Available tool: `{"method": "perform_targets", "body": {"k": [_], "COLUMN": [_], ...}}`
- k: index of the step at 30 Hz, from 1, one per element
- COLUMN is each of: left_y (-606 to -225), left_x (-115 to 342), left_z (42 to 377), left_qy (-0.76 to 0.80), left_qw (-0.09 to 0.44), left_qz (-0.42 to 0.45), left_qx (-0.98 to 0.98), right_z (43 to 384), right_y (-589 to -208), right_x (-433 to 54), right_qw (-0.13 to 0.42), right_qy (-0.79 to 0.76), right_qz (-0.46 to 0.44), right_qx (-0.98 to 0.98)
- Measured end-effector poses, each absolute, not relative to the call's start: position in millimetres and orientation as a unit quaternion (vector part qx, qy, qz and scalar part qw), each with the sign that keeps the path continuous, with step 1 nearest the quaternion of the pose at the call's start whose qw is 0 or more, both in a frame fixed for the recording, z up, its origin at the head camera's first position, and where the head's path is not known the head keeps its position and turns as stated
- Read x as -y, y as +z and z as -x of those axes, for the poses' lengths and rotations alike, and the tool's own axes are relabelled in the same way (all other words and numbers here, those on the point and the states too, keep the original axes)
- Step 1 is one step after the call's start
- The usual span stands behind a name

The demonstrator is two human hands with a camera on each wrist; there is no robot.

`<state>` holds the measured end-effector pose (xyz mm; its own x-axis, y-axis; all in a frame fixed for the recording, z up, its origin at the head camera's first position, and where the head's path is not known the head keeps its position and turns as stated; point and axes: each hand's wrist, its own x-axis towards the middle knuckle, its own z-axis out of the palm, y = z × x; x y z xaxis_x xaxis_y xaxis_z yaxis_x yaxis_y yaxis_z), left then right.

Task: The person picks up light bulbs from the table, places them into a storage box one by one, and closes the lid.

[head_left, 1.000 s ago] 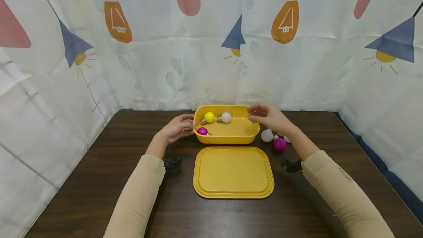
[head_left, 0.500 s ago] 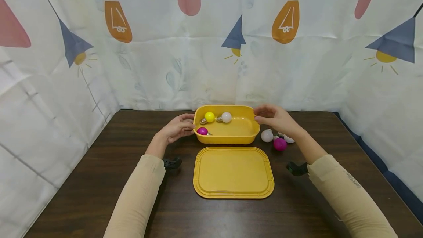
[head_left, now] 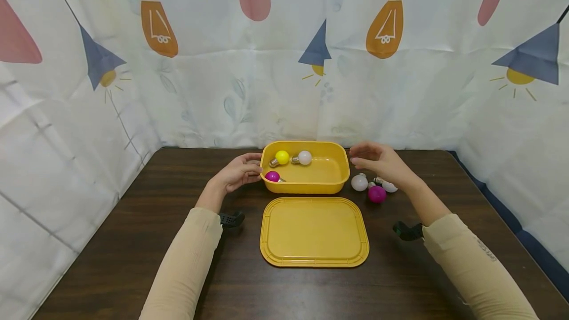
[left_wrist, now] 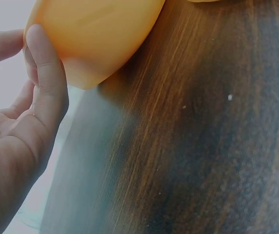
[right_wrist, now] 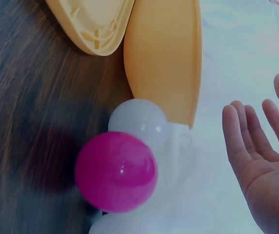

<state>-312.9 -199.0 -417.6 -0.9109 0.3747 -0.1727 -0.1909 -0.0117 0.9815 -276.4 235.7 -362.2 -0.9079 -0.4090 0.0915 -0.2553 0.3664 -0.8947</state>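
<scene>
At the back of the table stands a yellow plastic box (head_left: 302,188). Inside lie a yellow bulb (head_left: 282,157), a white bulb (head_left: 304,157) and a magenta bulb (head_left: 272,176). My left hand (head_left: 238,172) holds the box's left end by the rim; in the left wrist view the thumb (left_wrist: 43,46) lies against its outer wall. My right hand (head_left: 383,163) hovers beyond the right end, fingers loosely extended, holding nothing. Below it on the table are a round white bulb (head_left: 359,182), another magenta bulb (head_left: 377,194) and a white bulb (head_left: 389,187) lying on its side.
A yellow lid (head_left: 314,232) lies flat on the dark wooden table (head_left: 284,293), directly in front of the box. A patterned white curtain (head_left: 275,88) hangs close behind the table's back edge and along both sides.
My right hand has moved right, from over the box's right end to beside it above the loose bulbs, uncovering that rim. The left hand and the box have stayed put.
</scene>
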Motion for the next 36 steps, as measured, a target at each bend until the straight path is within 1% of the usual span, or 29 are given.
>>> {"method": "perform_targets", "body": {"k": [25, 29, 36], "left_y": [-418.0, -417.2, -414.7], "left_x": [199.2, 198.6, 197.1], "left_z": [313.3, 312.5, 310.3], "left_qy": [0.710, 0.710, 0.710], "left_qw": [0.193, 0.196, 0.197], "left_qz": [-0.060, -0.060, -0.057], "left_qx": [-0.674, -0.673, -0.673], "right_z": [266.7, 264.6, 260.8], "right_y": [-372.7, -376.3, -381.4], "right_x": [-264.2, -270.3, -280.6], "right_qw": [0.030, 0.022, 0.024], "right_qy": [-0.519, -0.518, -0.516], "right_qz": [0.198, 0.181, 0.150], "right_qx": [-0.831, -0.836, -0.843]}}
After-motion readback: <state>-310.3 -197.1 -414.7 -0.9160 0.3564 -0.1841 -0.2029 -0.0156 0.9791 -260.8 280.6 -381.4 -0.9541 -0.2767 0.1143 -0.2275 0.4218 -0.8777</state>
